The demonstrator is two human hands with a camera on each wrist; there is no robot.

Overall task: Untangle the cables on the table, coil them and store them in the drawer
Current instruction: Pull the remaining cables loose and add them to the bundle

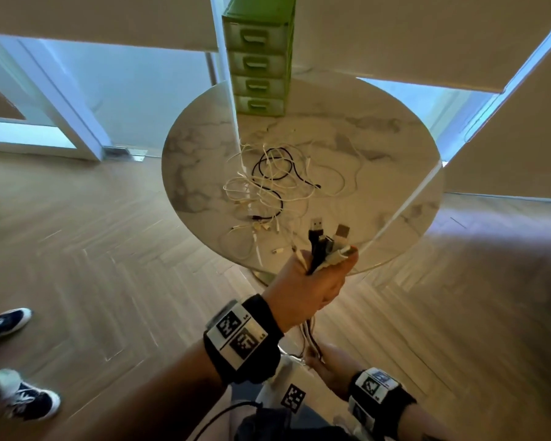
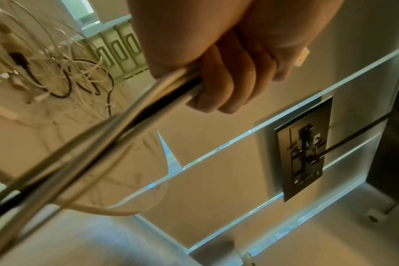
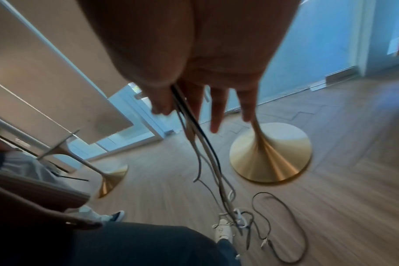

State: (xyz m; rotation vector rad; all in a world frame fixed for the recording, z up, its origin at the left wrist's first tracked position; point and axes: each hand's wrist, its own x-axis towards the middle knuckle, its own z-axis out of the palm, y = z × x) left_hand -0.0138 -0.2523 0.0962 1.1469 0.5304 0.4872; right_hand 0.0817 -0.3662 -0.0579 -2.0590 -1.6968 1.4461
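My left hand point(image 1: 312, 281) is raised before the table's near edge and grips a bundle of black and white cables point(image 1: 323, 249); their USB plugs point(image 1: 316, 225) stick up out of the fist. In the left wrist view the fingers point(image 2: 219, 84) curl round the bundle point(image 2: 125, 126). Below it, my right hand point(image 1: 328, 361) pinches the hanging strands point(image 3: 194, 140) between thumb and forefinger, the other fingers point(image 3: 216, 115) straight. The strands trail down to the floor. A tangle of white and black cables point(image 1: 277, 183) lies on the round marble table point(image 1: 379, 138). The green drawer unit point(image 1: 258, 68) stands at the table's far side, all drawers shut.
The table's gold pedestal base point(image 3: 271, 153) stands on the wooden floor, with a loose black cable point(image 3: 285, 225) lying beside it. A second gold-based table point(image 3: 109, 180) is to the left. Another person's shoes point(image 1: 7, 323) are on the floor at far left.
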